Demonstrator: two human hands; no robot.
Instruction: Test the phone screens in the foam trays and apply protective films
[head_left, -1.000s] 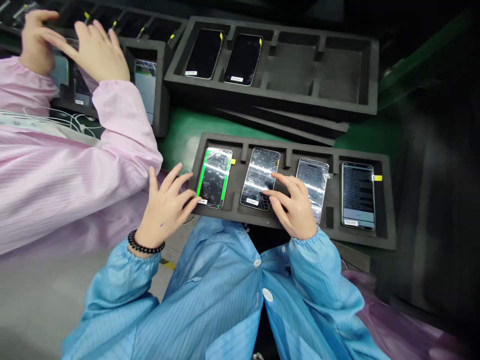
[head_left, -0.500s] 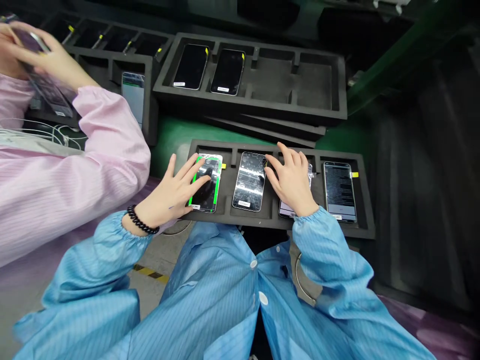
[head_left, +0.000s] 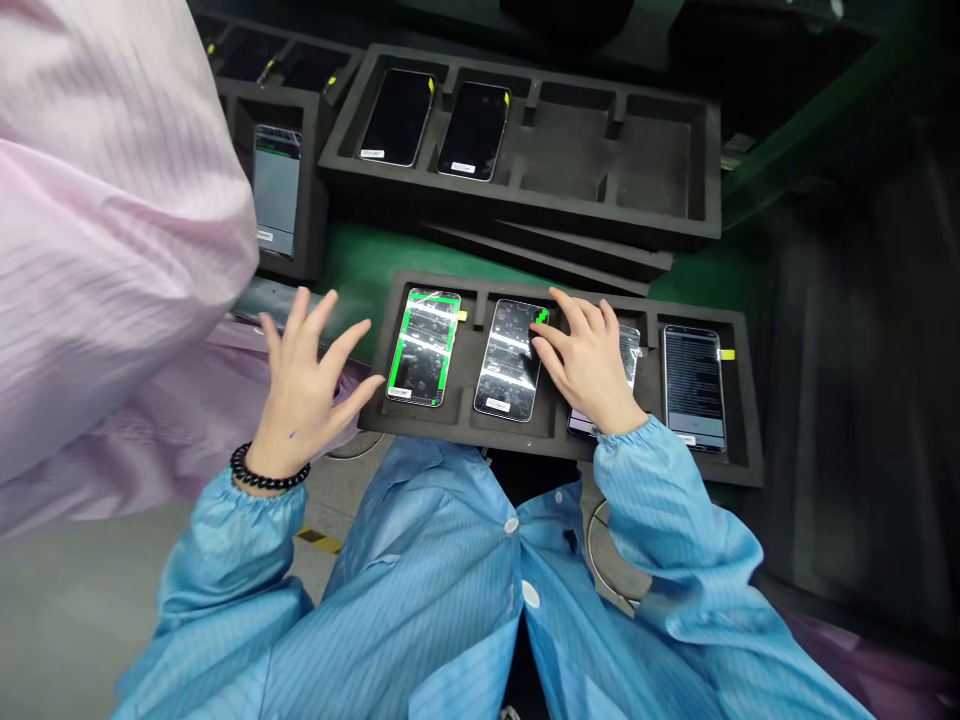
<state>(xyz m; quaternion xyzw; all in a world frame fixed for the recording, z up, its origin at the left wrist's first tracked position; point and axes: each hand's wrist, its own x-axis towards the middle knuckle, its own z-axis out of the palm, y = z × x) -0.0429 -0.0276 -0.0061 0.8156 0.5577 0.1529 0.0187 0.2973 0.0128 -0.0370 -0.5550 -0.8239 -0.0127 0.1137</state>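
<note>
A black foam tray lies in front of me with several lit phones in its slots. My left hand hovers open, fingers spread, just left of the tray and off the first phone, whose screen has a green border. My right hand rests with spread fingers over the third phone, its fingertips on the upper right of the second phone, where a small green patch shows. The fourth phone shows dark text lines. Neither hand holds anything.
A second foam tray behind holds two dark phones at its left. More foam trays stand at the back left, one with a lit phone. A co-worker's pink sleeve fills the left. Green belt shows between trays.
My left hand came off the first phone and drew back to the left. My right fingertips shifted onto the second phone, where green marks appeared. The co-worker's pink sleeve swung in closer.
</note>
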